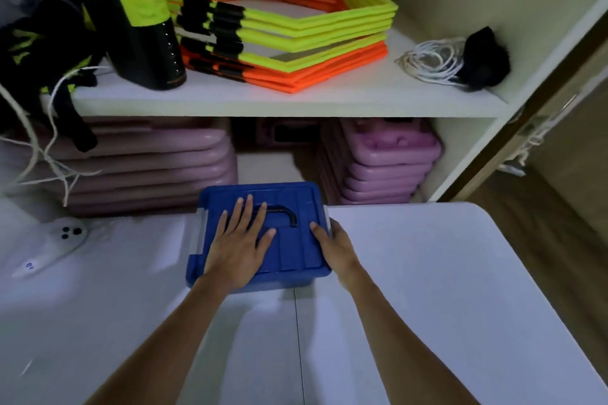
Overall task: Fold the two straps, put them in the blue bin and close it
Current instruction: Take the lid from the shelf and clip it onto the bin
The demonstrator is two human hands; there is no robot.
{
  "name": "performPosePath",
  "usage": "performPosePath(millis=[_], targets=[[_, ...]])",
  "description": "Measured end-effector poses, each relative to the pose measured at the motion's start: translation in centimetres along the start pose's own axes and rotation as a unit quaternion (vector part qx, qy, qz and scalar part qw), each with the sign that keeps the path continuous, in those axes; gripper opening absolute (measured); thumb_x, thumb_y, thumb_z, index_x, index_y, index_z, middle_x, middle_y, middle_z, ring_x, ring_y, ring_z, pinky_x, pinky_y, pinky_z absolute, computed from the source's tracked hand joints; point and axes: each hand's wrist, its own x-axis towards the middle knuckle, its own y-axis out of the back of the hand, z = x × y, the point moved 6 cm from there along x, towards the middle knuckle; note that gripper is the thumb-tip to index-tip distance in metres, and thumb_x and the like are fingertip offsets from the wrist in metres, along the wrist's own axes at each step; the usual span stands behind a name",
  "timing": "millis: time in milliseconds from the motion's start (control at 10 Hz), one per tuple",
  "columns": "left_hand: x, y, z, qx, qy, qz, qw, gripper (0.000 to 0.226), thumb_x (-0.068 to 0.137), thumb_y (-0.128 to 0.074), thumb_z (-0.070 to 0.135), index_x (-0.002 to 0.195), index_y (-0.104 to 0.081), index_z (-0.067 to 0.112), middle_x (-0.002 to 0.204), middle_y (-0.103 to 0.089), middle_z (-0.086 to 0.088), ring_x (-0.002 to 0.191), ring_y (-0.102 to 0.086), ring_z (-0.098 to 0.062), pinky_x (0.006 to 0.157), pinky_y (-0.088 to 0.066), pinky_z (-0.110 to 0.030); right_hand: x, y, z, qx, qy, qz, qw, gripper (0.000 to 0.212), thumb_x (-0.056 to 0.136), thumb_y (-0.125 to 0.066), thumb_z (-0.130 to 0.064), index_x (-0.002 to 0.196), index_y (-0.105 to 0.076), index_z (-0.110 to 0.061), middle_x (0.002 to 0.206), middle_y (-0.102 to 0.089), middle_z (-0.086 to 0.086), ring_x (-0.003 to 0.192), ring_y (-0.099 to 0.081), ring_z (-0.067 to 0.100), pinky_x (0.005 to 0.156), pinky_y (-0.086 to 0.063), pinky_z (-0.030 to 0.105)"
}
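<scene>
The blue bin [296, 256] stands on the white table [427, 289] at its far edge, with its blue lid [289, 197] on top and a black handle [284, 212] lying flat on the lid. My left hand [240, 240] lies flat on the left half of the lid, fingers spread. My right hand [332, 243] grips the bin's right edge, thumb on the lid and fingers down the side by the clear latch. The straps are not visible; the lid hides the inside of the bin.
A white shelf [296, 99] behind the bin carries yellow and orange hexagon rings [283, 26], a black bottle [148, 26], white cord [434, 62] and black fabric. Stacked pink boards [388, 168] sit below. A white device [62, 240] lies on the table's left.
</scene>
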Motion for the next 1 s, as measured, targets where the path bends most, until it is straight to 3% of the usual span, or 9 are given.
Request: performPosePath(millis=[100,200,300,400,500,600,700,800,1000], targets=[[-0.1,0.2,0.1,-0.005,-0.005,0.004,1.0,0.072,0.089,0.006,0.059,0.151,0.002,0.024,0.16,0.009,-0.004,0.146,0.014,-0.02,0.12,0.002,-0.042,0.0,-0.2,-1.2,0.013,0.041,0.027,0.999,0.022,0.098,-0.054,-0.022,0.115,-0.056,-0.009,0.112,-0.067,0.013,0.099,-0.065,0.027,0.087,-0.056,0.041],[0.0,0.0,0.0,0.011,-0.004,0.006,1.0,0.071,0.089,0.007,0.058,0.151,0.004,0.024,0.16,0.008,-0.004,0.146,0.014,-0.02,0.12,0.001,-0.042,-0.3,-0.3,-2.1,-0.03,0.099,0.067,0.992,0.024,0.096,-0.052,-0.012,0.119,-0.059,-0.012,0.109,-0.067,0.004,0.097,-0.063,0.022,0.09,-0.053,0.037],[-0.1,0.0,0.0,0.01,-0.002,0.012,1.0,0.069,0.091,0.005,0.057,0.151,0.004,0.024,0.16,0.007,-0.005,0.146,0.014,-0.02,0.12,0.001,-0.042,-1.2,-0.6,-2.5,-0.099,0.155,0.112,0.977,0.037,0.098,-0.049,-0.012,0.135,-0.053,-0.016,0.109,-0.067,0.0,0.094,-0.063,0.016,0.085,-0.046,0.017],[0.0,-0.1,0.1,0.009,0.0,0.013,1.0,0.069,0.091,0.004,0.056,0.151,0.003,0.023,0.161,0.006,-0.006,0.146,0.013,-0.021,0.12,0.0,-0.043,-1.7,-0.5,-2.8,-0.133,0.181,0.152,0.963,0.043,0.1,-0.047,-0.011,0.142,-0.048,-0.018,0.11,-0.07,0.006,0.095,-0.066,0.022,0.082,-0.044,0.015],[0.0,-0.2,0.2,0.011,0.0,0.012,1.0,0.069,0.091,0.005,0.056,0.151,0.003,0.023,0.16,0.006,-0.006,0.146,0.013,-0.022,0.12,0.001,-0.043,-2.3,-0.8,-3.3,-0.199,0.211,0.177,0.94,0.042,0.102,-0.039,-0.011,0.143,-0.044,-0.018,0.111,-0.067,0.009,0.09,-0.065,0.024,0.083,-0.054,0.031],[0.0,-0.1,0.3,0.018,0.0,0.013,1.0,0.07,0.09,0.006,0.055,0.151,0.003,0.021,0.16,0.005,-0.008,0.147,0.012,-0.023,0.12,0.0,-0.044,-2.4,-1.6,-3.4,-0.285,0.233,0.14,0.919,0.043,0.104,-0.034,-0.017,0.147,-0.032,-0.014,0.137,-0.051,0.008,0.106,-0.062,0.027,0.088,-0.055,0.036],[0.2,-0.1,0.4,0.021,-0.001,0.005,1.0,0.071,0.09,0.008,0.054,0.151,0.002,0.02,0.16,0.004,-0.009,0.146,0.012,-0.025,0.12,0.0,-0.045,-2.5,-3.5,-3.1,-0.401,0.232,0.075,0.883,0.064,0.103,-0.014,-0.043,0.152,-0.017,-0.001,0.16,-0.018,0.016,0.147,-0.016,0.035,0.119,-0.023,0.047],[0.0,-0.2,0.5,0.025,-0.005,-0.007,1.0,0.073,0.088,0.011,0.055,0.151,0.005,0.019,0.16,0.008,-0.009,0.146,0.014,-0.025,0.119,0.002,-0.044,-2.8,-4.4,-2.9,-0.5,0.235,0.063,0.831,0.099,0.08,0.02,-0.065,0.152,0.001,0.001,0.162,0.005,0.017,0.15,0.011,0.03,0.123,0.002,0.041],[-0.3,1.2,0.6,-0.048,-0.005,-0.058,0.997,0.082,0.082,0.012,0.065,0.15,0.007,0.019,0.159,0.015,-0.009,0.145,0.017,-0.024,0.118,0.004,-0.044,-2.4,-4.3,-3.6,-0.548,0.221,-0.025,0.807,0.088,0.078,0.015,-0.066,0.154,0.007,-0.023,0.162,0.017,0.009,0.148,0.021,0.023,0.119,0.006,0.044]])
